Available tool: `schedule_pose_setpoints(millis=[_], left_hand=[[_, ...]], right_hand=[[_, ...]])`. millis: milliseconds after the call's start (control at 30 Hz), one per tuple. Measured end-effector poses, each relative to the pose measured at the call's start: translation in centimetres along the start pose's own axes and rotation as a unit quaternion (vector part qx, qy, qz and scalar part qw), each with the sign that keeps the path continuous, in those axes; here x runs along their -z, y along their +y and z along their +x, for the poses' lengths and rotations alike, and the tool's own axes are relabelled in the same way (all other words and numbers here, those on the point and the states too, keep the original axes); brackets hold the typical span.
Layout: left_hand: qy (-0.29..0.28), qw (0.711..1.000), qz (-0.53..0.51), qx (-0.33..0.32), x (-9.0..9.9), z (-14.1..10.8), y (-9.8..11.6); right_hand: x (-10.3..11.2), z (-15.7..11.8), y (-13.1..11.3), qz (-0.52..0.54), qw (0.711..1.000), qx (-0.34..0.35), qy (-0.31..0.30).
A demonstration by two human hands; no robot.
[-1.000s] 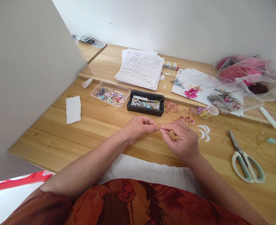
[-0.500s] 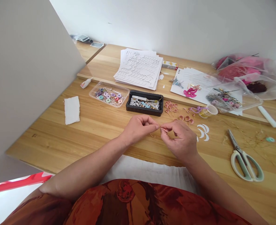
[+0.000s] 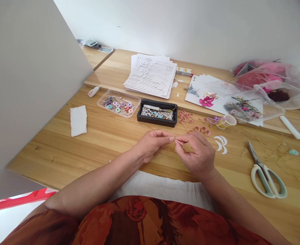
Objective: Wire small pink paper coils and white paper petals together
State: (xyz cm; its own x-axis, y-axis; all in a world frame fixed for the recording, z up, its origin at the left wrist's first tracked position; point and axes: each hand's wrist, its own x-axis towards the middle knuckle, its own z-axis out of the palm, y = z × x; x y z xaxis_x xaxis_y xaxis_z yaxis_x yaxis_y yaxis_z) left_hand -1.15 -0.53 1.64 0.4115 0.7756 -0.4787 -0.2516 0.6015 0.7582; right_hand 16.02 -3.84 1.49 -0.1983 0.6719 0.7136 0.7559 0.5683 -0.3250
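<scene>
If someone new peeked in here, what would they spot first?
Probably the bare left hand and bare right hand, close together over the wooden table, the right pinching a tiny pink piece. Next, maybe the big scissors with white-and-green handles lying at the right, or the bright magenta flower farther back on white paper.

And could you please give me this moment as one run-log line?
left hand: pinched, contents unclear | right hand: pinching small pink piece | hands: close together | beyond: black tray, pink loops | to right: scissors
</scene>
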Motion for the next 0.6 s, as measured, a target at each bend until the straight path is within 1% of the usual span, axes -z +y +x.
schedule_pose_setpoints(millis=[100, 267, 333, 400, 467, 500, 533, 567, 600], left_hand=[[0.004, 1.000, -0.003, -0.026, -0.1, 0.0, 0.1], [0.009, 0.999, -0.007, -0.031, -0.2, -0.2, 0.2], [0.006, 0.999, -0.004, -0.036, -0.2, -0.2, 0.2], [0.005, 0.999, 0.001, -0.047, -0.1, -0.1, 0.2], [0.002, 0.997, 0.002, -0.071, 0.0, 0.0, 0.1], [0.000, 0.996, 0.001, -0.088, 0.0, 0.1, 0.1], [-0.004, 0.994, 0.000, -0.105, 0.0, 0.1, 0.0], [-0.008, 0.993, 0.000, -0.122, 0.0, 0.1, 0.0], [-0.014, 0.991, 0.002, -0.135, 0.0, 0.2, 0.0]], right_hand=[[0.0, 0.0, -0.2, 0.024, 0.999, -0.036, -0.008], [0.2, 0.1, -0.6, 0.062, 0.990, -0.121, -0.033], [0.3, 0.1, -0.7, 0.063, 0.988, -0.137, -0.034], [0.4, 0.0, -0.9, 0.058, 0.988, -0.138, -0.032], [0.4, 0.0, -1.0, 0.066, 0.983, -0.168, -0.039], [0.5, 0.1, -1.1, 0.087, 0.974, -0.203, -0.048], [0.5, 0.2, -1.2, 0.123, 0.959, -0.248, -0.057], [0.5, 0.3, -1.2, 0.171, 0.937, -0.298, -0.067], [0.6, 0.4, -1.2, 0.227, 0.906, -0.349, -0.077]])
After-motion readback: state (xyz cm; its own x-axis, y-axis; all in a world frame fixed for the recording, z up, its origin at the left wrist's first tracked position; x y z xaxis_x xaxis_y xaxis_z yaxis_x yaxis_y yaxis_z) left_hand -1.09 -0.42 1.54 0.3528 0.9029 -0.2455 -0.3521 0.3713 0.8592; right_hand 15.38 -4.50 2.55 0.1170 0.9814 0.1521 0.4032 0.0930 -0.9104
